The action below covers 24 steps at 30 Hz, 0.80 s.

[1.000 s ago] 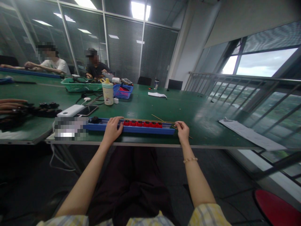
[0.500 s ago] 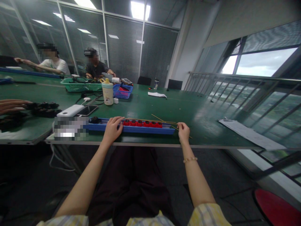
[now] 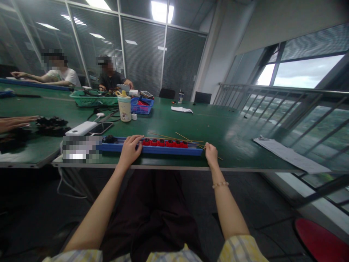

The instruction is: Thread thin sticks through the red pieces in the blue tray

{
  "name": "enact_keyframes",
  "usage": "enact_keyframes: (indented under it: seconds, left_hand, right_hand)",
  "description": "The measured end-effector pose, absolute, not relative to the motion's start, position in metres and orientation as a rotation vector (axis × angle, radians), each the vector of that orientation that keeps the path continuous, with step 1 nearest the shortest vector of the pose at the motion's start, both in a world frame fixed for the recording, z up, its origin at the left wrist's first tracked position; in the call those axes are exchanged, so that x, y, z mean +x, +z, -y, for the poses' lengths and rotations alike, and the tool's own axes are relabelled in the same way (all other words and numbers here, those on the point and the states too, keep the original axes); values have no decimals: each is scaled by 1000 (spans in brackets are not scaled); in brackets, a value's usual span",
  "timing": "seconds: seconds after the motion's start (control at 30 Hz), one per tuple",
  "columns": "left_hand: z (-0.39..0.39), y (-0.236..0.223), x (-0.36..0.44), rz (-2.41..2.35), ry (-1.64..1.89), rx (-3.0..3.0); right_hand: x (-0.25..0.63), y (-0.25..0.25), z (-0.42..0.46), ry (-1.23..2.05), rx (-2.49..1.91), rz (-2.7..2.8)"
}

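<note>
A long, narrow blue tray (image 3: 174,150) lies along the near edge of the table, holding a row of several red blocks (image 3: 161,143) with dark tops. My left hand (image 3: 131,148) bends over the tray's left part, fingers at the far rim and thumb beside the leftmost red block, gripping it. Just past the tray's right end, my right hand (image 3: 211,154) is closed in a pinch, with a thin yellowish stick at its fingertips. Other thin sticks (image 3: 182,137) cross behind the tray, and one passes behind this hand. A black part (image 3: 109,139) sits in the tray's left end.
Left of the tray are a white power bank (image 3: 81,128) and a phone (image 3: 105,128). Farther back stand a cup (image 3: 124,108), a blue basket (image 3: 142,109) and a green basket (image 3: 94,102). Papers (image 3: 289,154) lie at right. Co-workers sit across the table; another person's hand (image 3: 16,124) is at left.
My right hand has moved slightly down and left. The stick behind the tray now slants away from it at its left end. My left hand stays in place.
</note>
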<state>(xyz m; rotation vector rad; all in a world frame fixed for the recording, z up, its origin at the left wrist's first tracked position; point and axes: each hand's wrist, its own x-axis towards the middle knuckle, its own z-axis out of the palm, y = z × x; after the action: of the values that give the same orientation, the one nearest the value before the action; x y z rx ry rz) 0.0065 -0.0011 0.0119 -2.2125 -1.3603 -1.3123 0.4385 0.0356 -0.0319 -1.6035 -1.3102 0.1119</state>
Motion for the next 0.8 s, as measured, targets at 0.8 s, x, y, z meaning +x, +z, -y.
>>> enact_keyframes:
  seconds: [0.8]
  left_hand:
    - [1, 11, 6, 1370, -1315, -2223]
  right_hand:
    - [434, -26, -25, -85, -1887, 912]
